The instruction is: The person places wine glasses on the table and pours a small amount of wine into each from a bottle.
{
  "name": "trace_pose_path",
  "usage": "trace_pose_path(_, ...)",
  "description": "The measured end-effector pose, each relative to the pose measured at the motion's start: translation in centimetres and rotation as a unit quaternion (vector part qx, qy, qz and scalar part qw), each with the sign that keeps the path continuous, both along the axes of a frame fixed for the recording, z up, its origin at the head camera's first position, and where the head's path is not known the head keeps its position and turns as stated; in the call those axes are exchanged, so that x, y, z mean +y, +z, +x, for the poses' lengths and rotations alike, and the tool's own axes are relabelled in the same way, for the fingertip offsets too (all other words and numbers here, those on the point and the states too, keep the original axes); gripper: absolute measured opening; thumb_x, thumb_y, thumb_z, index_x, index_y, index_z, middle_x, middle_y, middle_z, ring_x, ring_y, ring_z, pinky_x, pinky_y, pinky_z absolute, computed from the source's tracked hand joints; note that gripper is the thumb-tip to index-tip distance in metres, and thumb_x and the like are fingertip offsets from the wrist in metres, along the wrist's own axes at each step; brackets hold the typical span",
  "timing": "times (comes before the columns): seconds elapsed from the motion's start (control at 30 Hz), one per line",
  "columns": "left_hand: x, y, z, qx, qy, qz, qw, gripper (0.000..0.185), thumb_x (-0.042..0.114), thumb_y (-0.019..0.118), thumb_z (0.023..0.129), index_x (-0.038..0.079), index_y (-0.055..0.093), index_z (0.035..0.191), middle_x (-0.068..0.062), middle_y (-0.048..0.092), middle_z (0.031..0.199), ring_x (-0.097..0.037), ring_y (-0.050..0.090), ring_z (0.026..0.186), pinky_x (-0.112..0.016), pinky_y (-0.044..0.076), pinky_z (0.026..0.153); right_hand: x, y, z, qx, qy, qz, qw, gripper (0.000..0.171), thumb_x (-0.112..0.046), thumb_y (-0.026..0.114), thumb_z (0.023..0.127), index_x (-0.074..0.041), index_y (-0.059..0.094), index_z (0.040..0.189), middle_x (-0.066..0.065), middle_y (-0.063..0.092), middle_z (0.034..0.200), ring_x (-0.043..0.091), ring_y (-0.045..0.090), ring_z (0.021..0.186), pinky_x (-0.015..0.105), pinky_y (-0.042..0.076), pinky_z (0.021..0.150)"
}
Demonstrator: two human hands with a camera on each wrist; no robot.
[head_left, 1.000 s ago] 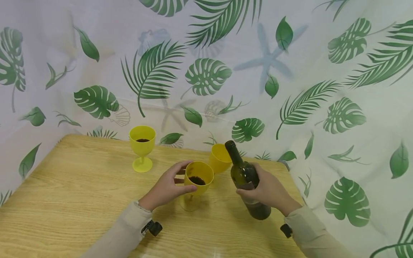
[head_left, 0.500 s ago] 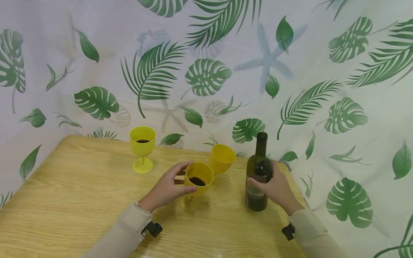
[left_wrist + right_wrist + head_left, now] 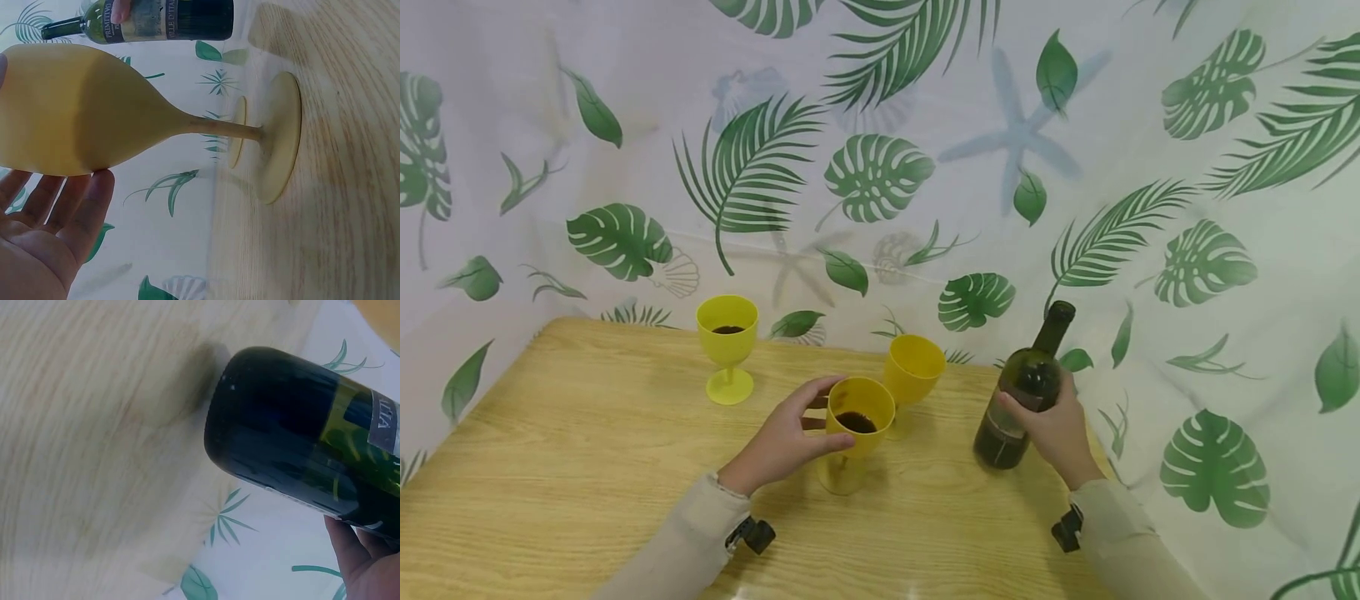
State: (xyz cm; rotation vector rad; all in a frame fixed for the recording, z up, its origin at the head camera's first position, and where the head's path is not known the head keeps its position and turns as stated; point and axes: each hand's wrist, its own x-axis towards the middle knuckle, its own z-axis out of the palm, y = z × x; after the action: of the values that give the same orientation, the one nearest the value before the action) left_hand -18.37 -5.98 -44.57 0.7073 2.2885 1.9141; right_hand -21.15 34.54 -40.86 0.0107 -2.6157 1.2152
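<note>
My left hand (image 3: 784,435) holds the bowl of a yellow goblet (image 3: 861,443) with dark liquid in it, thumb on the near side. In the left wrist view the foot of this goblet (image 3: 281,140) rests on the table. To the right, my right hand (image 3: 1062,429) grips a dark green wine bottle (image 3: 1006,421) around its labelled body. Its neck leans to the right, away from the goblets. The right wrist view has the base of the bottle (image 3: 250,412) raised over the wood, its shadow beneath.
Just behind the held goblet stands another yellow goblet (image 3: 914,371), no dark liquid showing inside. A third yellow goblet (image 3: 727,337), with dark liquid, stands at the back left of the wooden table (image 3: 587,467). A leaf-patterned curtain (image 3: 880,108) hangs behind and at both sides.
The bottle has swung from leaning left near the back goblet, through upright, to leaning right, and my right hand has shifted right with it. The left hand and its goblet have stayed put.
</note>
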Motion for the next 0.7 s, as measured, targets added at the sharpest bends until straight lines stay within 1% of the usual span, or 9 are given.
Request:
trace_pose_path(0.2, 0.0, -0.1, 0.0, 0.007, 0.000, -0.006, 1.0000, 0.077, 0.032, 0.084, 0.089, 0.024, 0.045, 0.154, 0.000, 0.054, 0.147, -0.024, 0.054, 0.132, -0.047, 0.051, 0.107, 0.1, -0.9, -0.6, 0.019, -0.009, -0.024, 0.999, 0.095, -0.038, 0.084, 0.087, -0.009, 0.027, 0.157, 0.024, 0.049, 0.147, 0.044, 0.049, 0.136, 0.064, 0.042, 0.109)
trace_pose_path(0.33, -0.1, -0.1, 0.0, 0.006, -0.002, -0.005, 1.0000, 0.076, 0.030, 0.084, 0.090, 0.023, 0.044, 0.154, -0.001, 0.054, 0.147, -0.026, 0.054, 0.132, -0.049, 0.050, 0.108, 0.2, -1.3, -0.9, 0.027, -0.015, -0.027, 0.999, 0.096, -0.038, 0.084, 0.087, -0.008, 0.026, 0.157, 0.024, 0.047, 0.149, 0.043, 0.047, 0.137, 0.065, 0.040, 0.111)
trace_pose_path(0.6, -0.1, 0.1, 0.1, 0.008, -0.005, 0.003, 1.0000, 0.075, 0.028, 0.084, 0.090, 0.022, 0.045, 0.154, -0.001, 0.054, 0.148, -0.026, 0.054, 0.133, -0.049, 0.050, 0.107, 0.2, -1.6, -1.1, 0.026, -0.023, -0.037, 0.999, 0.099, -0.039, 0.084, 0.088, -0.009, 0.022, 0.159, 0.023, 0.045, 0.150, 0.042, 0.045, 0.139, 0.066, 0.037, 0.113)
trace_pose_path(0.7, -0.1, 0.0, 0.1, 0.010, -0.006, 0.003, 0.9999, 0.075, 0.028, 0.083, 0.090, 0.022, 0.045, 0.154, -0.001, 0.054, 0.148, -0.026, 0.054, 0.133, -0.049, 0.050, 0.107, 0.1, -1.7, -1.0, 0.025, -0.026, -0.042, 0.998, 0.099, -0.039, 0.084, 0.087, -0.008, 0.024, 0.159, 0.022, 0.046, 0.150, 0.043, 0.045, 0.139, 0.066, 0.037, 0.113)
